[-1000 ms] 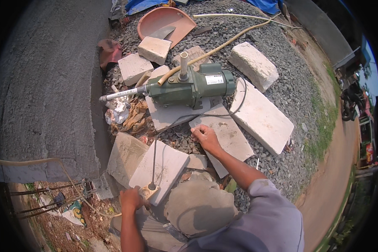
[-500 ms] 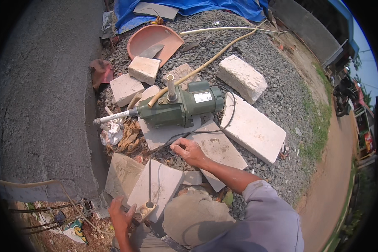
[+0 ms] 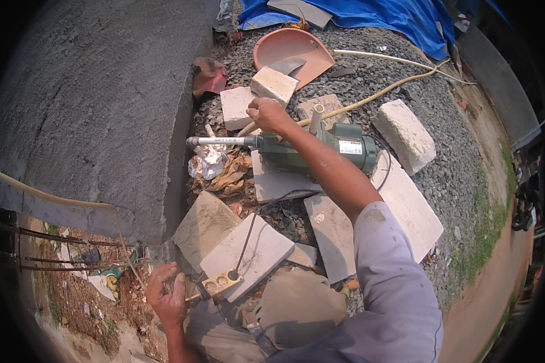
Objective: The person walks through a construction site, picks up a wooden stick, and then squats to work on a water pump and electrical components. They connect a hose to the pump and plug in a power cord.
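My left hand (image 3: 167, 297) is at the lower left with curled fingers, just beside a cream power strip (image 3: 221, 282). A short pale length runs from the strip toward my palm; the grip is hidden. A black plug (image 3: 233, 274) with a dark cord sits in the strip's right end. My right hand (image 3: 267, 115) is closed above the left end of a green water pump (image 3: 284, 154). What its fingers hold, if anything, is hidden. My right forearm crosses the pump. A tan hose (image 3: 375, 95) passes behind the pump's upright pipe (image 3: 316, 116) toward my wrist.
Pale blocks (image 3: 406, 134) lie around the pump on grey gravel (image 3: 430, 103). An orange scoop-shaped pan (image 3: 290, 51) and a blue tarp (image 3: 369, 21) are at the far side. A rough grey concrete slab (image 3: 97, 103) fills the left. A white pipe (image 3: 224, 141) leaves the pump leftward.
My right hand has moved from the cord up and away, over the pump's left end. My left hand has curled its fingers, and the power strip has turned. The view has shifted left.
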The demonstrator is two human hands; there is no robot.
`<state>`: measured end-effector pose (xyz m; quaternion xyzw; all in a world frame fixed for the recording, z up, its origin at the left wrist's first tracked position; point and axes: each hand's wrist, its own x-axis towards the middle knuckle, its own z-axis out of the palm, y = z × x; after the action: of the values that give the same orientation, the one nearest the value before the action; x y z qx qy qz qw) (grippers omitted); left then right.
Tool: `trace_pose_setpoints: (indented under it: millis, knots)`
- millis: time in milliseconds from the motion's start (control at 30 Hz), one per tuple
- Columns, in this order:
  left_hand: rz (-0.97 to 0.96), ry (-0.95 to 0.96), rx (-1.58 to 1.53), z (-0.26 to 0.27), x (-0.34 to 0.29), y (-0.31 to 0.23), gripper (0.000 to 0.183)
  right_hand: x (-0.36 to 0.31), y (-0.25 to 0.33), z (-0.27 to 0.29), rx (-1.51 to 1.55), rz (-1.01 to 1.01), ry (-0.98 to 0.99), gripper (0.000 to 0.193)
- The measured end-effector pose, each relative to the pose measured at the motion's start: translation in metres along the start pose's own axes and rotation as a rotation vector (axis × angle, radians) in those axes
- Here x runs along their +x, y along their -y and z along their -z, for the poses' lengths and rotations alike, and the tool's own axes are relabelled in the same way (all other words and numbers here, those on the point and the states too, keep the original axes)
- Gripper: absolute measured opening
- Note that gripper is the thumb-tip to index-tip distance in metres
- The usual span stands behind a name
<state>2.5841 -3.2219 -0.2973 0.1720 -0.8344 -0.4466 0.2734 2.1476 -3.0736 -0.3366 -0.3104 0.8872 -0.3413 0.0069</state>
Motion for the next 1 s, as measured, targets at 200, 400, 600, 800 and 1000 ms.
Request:
trace_pose_setpoints:
  millis: [200,400,600,800,1000]
  knots:
    - [0.105,0.08,0.006,-0.028,-0.028,0.006,0.02,0.075,-0.097,-0.061,-0.534,-0.105,0.455,0.036]
    - [0.365,-0.077,-0.117,-0.016,-0.038,0.0,0.018,0.081,-0.068,-0.089,-0.664,-0.135,0.696,0.034]
    - [0.316,0.132,-0.04,-0.015,-0.014,-0.009,0.015,0.092,-0.054,-0.102,-0.683,-0.117,0.74,0.06]
    - [0.33,0.155,-0.056,-0.024,-0.016,-0.008,0.015,0.119,-0.035,-0.077,-0.553,0.398,0.253,0.024]
    - [0.396,0.145,-0.145,-0.027,-0.017,0.013,0.018,0.142,0.029,-0.015,-0.317,0.668,0.045,0.02]
